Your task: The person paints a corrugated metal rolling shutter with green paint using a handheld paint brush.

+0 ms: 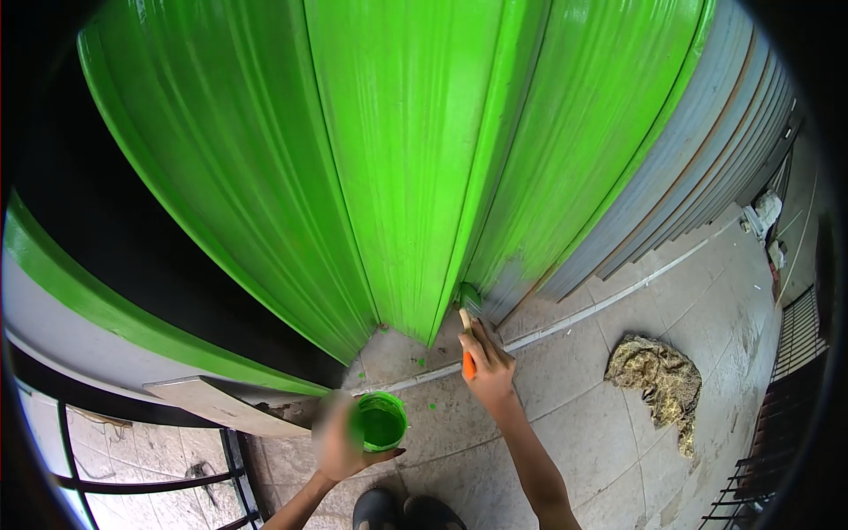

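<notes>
My right hand (489, 364) is closed around a paintbrush (471, 302) with an orange and pale handle. Green-coated bristles touch the foot of a ribbed metal shutter (402, 177), where a small grey patch shows among wet bright green. Lower down, my left hand (337, 449), partly blurred, grips a round tub of green paint (382, 422) from its left side. The tub is tilted toward me, its inside smeared with green and paint in the bottom.
Grey unpainted slats (671, 168) continue at the right. A track strip (565, 320) crosses the tiled floor. A crumpled patterned cloth (655, 382) lies at the right, and a black metal grille (150, 484) stands lower left. My dark shoes (406, 511) are below the tub.
</notes>
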A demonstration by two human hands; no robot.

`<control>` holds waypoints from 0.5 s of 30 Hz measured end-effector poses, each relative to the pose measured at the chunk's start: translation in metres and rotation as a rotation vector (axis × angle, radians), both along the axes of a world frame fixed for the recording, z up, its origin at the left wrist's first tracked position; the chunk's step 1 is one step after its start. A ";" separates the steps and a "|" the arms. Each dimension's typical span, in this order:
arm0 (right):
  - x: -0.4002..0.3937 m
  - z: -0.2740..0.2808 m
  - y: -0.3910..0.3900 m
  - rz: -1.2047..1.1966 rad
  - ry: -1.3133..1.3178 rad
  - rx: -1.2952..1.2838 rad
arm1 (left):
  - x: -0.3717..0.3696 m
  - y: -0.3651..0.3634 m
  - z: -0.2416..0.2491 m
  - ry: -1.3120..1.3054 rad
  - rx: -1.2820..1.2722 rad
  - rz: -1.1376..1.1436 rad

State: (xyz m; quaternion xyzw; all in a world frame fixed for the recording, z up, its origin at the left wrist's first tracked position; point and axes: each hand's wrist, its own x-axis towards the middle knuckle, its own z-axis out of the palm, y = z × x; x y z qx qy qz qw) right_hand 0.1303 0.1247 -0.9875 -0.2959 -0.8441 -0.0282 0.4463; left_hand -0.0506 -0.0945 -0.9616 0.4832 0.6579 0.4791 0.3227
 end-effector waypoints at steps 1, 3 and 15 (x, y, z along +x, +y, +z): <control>0.003 0.004 -0.010 0.003 -0.017 0.005 | -0.001 -0.001 -0.001 0.011 -0.002 -0.001; 0.009 -0.016 -0.014 0.042 -0.076 -0.040 | -0.002 -0.001 -0.003 0.031 -0.005 -0.002; 0.008 -0.031 -0.003 0.027 -0.052 -0.058 | -0.001 0.002 0.001 0.024 -0.014 -0.008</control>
